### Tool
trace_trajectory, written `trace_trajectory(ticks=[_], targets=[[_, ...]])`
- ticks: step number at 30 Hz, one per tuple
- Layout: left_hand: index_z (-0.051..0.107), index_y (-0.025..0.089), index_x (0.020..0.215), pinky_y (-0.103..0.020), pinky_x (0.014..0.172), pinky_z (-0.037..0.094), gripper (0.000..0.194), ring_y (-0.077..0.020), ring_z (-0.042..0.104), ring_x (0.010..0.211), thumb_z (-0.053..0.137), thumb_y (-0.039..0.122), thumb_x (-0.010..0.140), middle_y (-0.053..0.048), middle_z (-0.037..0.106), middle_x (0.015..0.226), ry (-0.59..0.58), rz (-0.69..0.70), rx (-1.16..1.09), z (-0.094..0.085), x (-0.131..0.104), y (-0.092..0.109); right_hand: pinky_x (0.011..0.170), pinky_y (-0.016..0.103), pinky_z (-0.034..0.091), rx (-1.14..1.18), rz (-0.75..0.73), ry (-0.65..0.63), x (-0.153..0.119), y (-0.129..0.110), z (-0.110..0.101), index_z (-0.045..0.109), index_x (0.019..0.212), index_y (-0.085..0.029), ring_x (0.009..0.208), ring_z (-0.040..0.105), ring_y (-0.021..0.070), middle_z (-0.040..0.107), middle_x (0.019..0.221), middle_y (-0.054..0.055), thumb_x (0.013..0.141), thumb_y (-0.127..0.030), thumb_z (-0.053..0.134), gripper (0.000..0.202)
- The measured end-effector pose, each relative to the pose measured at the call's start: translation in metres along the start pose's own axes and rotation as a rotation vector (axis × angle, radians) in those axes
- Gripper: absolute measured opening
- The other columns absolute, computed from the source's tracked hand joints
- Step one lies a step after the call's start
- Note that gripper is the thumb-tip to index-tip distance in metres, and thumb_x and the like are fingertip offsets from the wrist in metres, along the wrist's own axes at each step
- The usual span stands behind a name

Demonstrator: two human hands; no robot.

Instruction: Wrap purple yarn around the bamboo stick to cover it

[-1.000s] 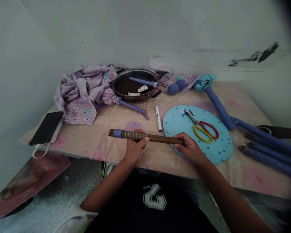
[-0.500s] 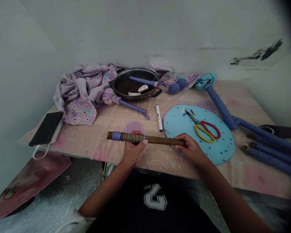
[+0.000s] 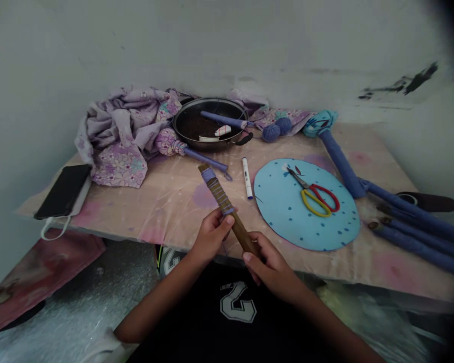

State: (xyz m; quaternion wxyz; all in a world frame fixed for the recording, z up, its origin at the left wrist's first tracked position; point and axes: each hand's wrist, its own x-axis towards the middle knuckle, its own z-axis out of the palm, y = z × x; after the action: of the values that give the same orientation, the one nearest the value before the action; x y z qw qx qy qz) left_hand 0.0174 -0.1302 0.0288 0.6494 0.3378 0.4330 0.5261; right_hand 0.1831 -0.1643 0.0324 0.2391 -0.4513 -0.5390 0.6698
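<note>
The left grip (image 3: 209,238) is pinching the brown stick (image 3: 239,231) mid-length while the right grip (image 3: 271,263) is clasping its near end, the yarn-wrapped end (image 3: 217,190) slanting away leftward.

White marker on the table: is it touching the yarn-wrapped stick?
Apart. The head view shows a strip of tablecloth between the white marker and the yarn-wrapped stick.
</note>
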Motion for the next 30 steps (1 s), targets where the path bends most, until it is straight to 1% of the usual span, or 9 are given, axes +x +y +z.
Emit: trace_trajectory(ticks=[3, 6, 8, 10, 13, 16, 20, 26, 30], targets=[[0.062, 0.013, 0.105, -0.020, 0.046, 0.028, 0.053, -0.0052, 0.035, 0.048, 0.066, 0.052, 0.070, 0.005, 0.042, 0.056, -0.017, 0.053, 0.091, -0.004, -0.007, 0.003, 0.047, 0.020, 0.037, -0.020, -0.064, 0.040, -0.003, 0.003, 0.005, 0.041, 0.113, -0.021, 0.052, 0.043, 0.0060, 0.046, 0.075, -0.004, 0.089, -0.031, 0.050, 0.027], [0.062, 0.014, 0.099, -0.020, 0.047, 0.033, 0.050, -0.0068, 0.043, 0.051, 0.066, 0.055, 0.069, 0.004, 0.048, 0.059, -0.029, 0.059, 0.108, -0.006, -0.012, 0.005, 0.054, 0.022, 0.042, 0.120, -0.068, -0.130, -0.004, -0.002, 0.006, 0.043, 0.105, -0.020, 0.061, 0.049, 0.0069, 0.052, 0.088, 0.001, 0.088, -0.030, 0.052, 0.021], [0.060, 0.014, 0.090, -0.019, 0.042, 0.032, 0.045, -0.0065, 0.045, 0.047, 0.065, 0.054, 0.070, 0.003, 0.050, 0.059, -0.064, -0.002, 0.124, -0.005, -0.013, 0.006, 0.060, 0.024, 0.046, 0.263, -0.039, -0.246, -0.001, -0.009, 0.008, 0.044, 0.102, -0.019, 0.068, 0.055, 0.0091, 0.055, 0.094, 0.003, 0.083, -0.032, 0.059, 0.027], [0.056, 0.014, 0.082, -0.018, 0.036, 0.029, 0.042, -0.0051, 0.042, 0.040, 0.062, 0.054, 0.072, 0.003, 0.051, 0.057, -0.131, -0.079, 0.157, -0.002, -0.014, 0.007, 0.060, 0.028, 0.049, 0.437, 0.011, -0.286, 0.006, -0.015, 0.012, 0.045, 0.101, -0.018, 0.068, 0.061, 0.0125, 0.058, 0.093, 0.004, 0.079, -0.042, 0.061, 0.036], [0.052, 0.014, 0.076, -0.017, 0.036, 0.030, 0.042, -0.0042, 0.041, 0.039, 0.061, 0.054, 0.072, 0.004, 0.050, 0.055, -0.135, -0.089, 0.208, 0.002, -0.013, 0.011, 0.043, 0.025, 0.047, 0.592, 0.102, -0.165, 0.017, -0.020, 0.022, 0.046, 0.092, -0.018, 0.046, 0.055, 0.0105, 0.058, 0.072, 0.000, 0.083, -0.053, 0.048, 0.036], [0.051, 0.014, 0.071, -0.017, 0.041, 0.035, 0.040, -0.0047, 0.042, 0.045, 0.067, 0.050, 0.066, 0.004, 0.048, 0.056, -0.005, -0.011, 0.219, 0.001, -0.011, 0.018, 0.033, 0.016, 0.034, 0.517, 0.101, -0.049, 0.021, -0.020, 0.034, 0.046, 0.087, -0.019, 0.036, 0.041, 0.0048, 0.051, 0.058, -0.006, 0.087, -0.054, 0.044, 0.036], [0.052, 0.014, 0.069, -0.019, 0.043, 0.036, 0.035, -0.0049, 0.041, 0.045, 0.072, 0.041, 0.060, 0.006, 0.047, 0.056, 0.079, 0.037, 0.186, -0.004, -0.013, 0.029, 0.035, 0.014, 0.031, 0.429, 0.060, -0.102, 0.015, -0.019, 0.044, 0.048, 0.090, -0.018, 0.037, 0.038, 0.0024, 0.049, 0.060, -0.006, 0.087, -0.058, 0.042, 0.041], [0.051, 0.015, 0.074, -0.020, 0.047, 0.039, 0.035, -0.0063, 0.045, 0.049, 0.075, 0.035, 0.057, 0.005, 0.050, 0.060, -0.100, -0.050, 0.222, -0.003, -0.023, 0.041, 0.037, 0.016, 0.034, 0.362, 0.040, -0.099, 0.008, -0.024, 0.043, 0.046, 0.087, -0.019, 0.038, 0.038, 0.0032, 0.047, 0.059, -0.007, 0.088, -0.058, 0.040, 0.039], [0.052, 0.015, 0.074, -0.020, 0.051, 0.040, 0.034, -0.0064, 0.046, 0.054, 0.076, 0.030, 0.056, 0.004, 0.052, 0.063, -0.032, -0.033, 0.265, -0.001, -0.028, 0.042, 0.037, 0.016, 0.034, 0.339, 0.046, -0.085, 0.005, -0.026, 0.045, 0.043, 0.084, -0.019, 0.038, 0.037, 0.0031, 0.046, 0.059, -0.007, 0.089, -0.058, 0.038, 0.039]])
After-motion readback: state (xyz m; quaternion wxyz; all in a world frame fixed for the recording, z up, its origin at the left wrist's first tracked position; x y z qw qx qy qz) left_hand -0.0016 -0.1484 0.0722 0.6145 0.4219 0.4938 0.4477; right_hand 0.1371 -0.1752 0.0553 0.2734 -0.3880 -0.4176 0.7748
